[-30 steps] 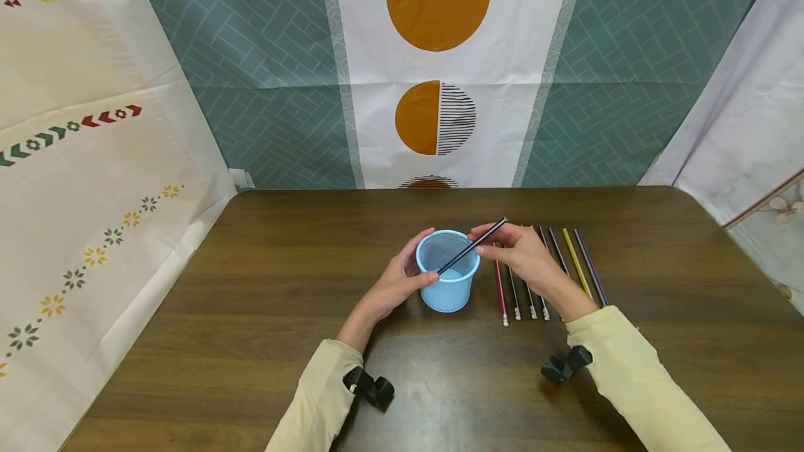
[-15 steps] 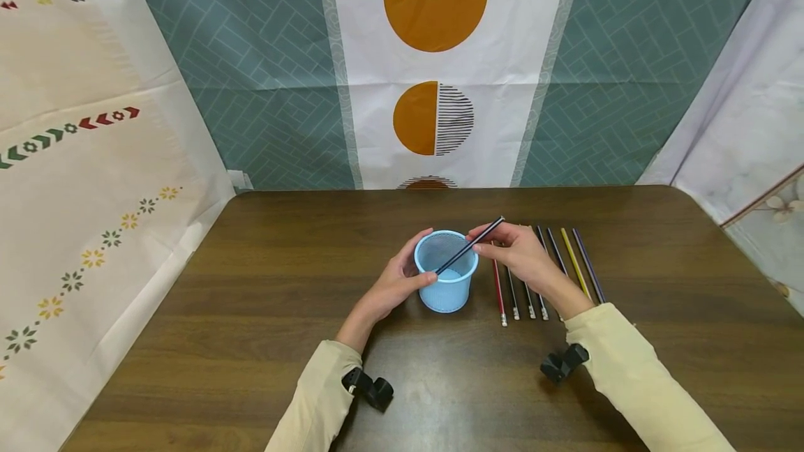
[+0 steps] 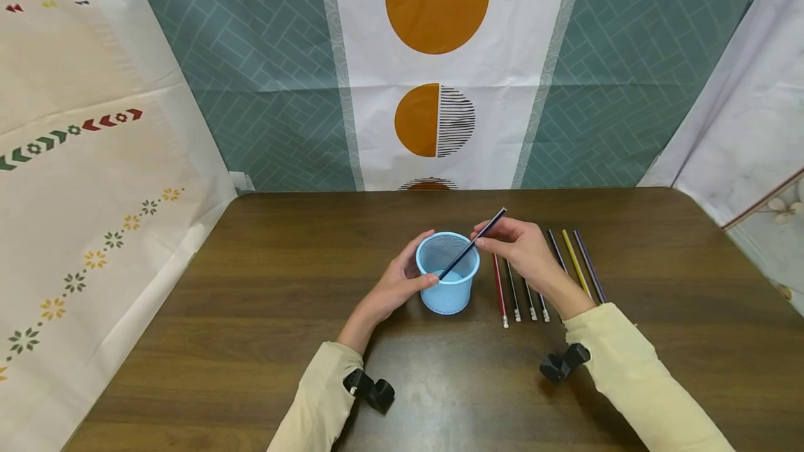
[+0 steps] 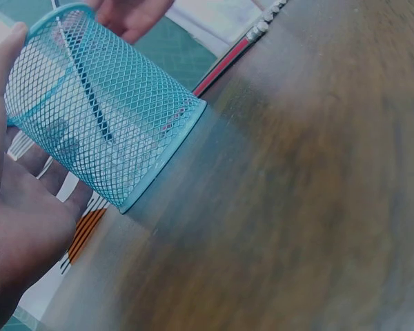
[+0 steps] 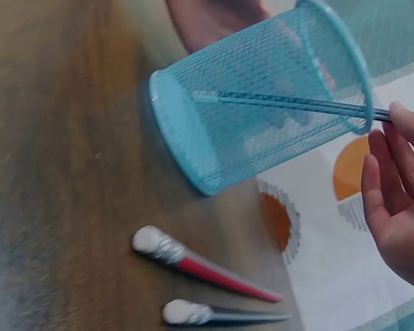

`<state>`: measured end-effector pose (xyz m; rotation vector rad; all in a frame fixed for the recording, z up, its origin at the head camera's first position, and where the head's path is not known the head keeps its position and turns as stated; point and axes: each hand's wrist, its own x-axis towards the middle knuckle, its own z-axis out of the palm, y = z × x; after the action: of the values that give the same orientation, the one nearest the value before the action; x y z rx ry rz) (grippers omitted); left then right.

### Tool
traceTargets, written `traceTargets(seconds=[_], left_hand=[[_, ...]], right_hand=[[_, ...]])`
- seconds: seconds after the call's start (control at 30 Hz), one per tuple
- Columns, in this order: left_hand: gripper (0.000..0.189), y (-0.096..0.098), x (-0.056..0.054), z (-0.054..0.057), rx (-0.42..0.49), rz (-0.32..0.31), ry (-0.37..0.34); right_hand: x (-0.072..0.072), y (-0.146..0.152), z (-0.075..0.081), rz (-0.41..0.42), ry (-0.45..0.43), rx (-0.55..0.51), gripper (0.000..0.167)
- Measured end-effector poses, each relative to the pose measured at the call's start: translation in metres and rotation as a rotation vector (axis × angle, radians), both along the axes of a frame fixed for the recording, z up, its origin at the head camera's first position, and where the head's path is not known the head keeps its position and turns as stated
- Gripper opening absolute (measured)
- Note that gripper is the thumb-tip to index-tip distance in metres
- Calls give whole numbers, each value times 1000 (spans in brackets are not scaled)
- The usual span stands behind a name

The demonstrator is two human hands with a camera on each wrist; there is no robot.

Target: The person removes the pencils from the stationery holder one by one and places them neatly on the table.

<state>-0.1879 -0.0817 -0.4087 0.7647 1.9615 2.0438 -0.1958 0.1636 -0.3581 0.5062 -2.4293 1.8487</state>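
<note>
A light blue mesh pencil cup (image 3: 447, 297) stands upright on the wooden table. My left hand (image 3: 394, 282) holds it from the left side, thumb near the front rim and fingers round the back. Between thumb and fingers, my right hand (image 3: 521, 248) pinches a dark striped pencil (image 3: 470, 250) at the cup's right rim. This pencil slants down into the cup; through the mesh in the right wrist view, its eraser end (image 5: 205, 96) shows low inside, near the bottom. The pencil's upper end sticks out above the right fingers.
Right of the cup lie several pencils side by side, among them a red pencil (image 3: 500, 295), a yellow pencil (image 3: 576, 260) and a purple pencil (image 3: 589, 264). My right forearm covers part of the row. Patterned cloths (image 3: 283, 124) hang behind the table (image 3: 220, 340).
My right hand has shifted slightly up and away, and the pencil in it stands a little steeper, its upper end higher. My left hand and the cup stay in place.
</note>
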Motion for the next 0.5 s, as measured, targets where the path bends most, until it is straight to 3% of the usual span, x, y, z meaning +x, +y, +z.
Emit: traceTargets(seconds=[0.3,0.5], left_hand=[[80,-1,-1,-2,-4,0,18],[76,-1,0,-3,-4,4,25]], right_hand=[[2,-3,19,-2,49,-183,26],[0,1,33,3,108,-318,10]])
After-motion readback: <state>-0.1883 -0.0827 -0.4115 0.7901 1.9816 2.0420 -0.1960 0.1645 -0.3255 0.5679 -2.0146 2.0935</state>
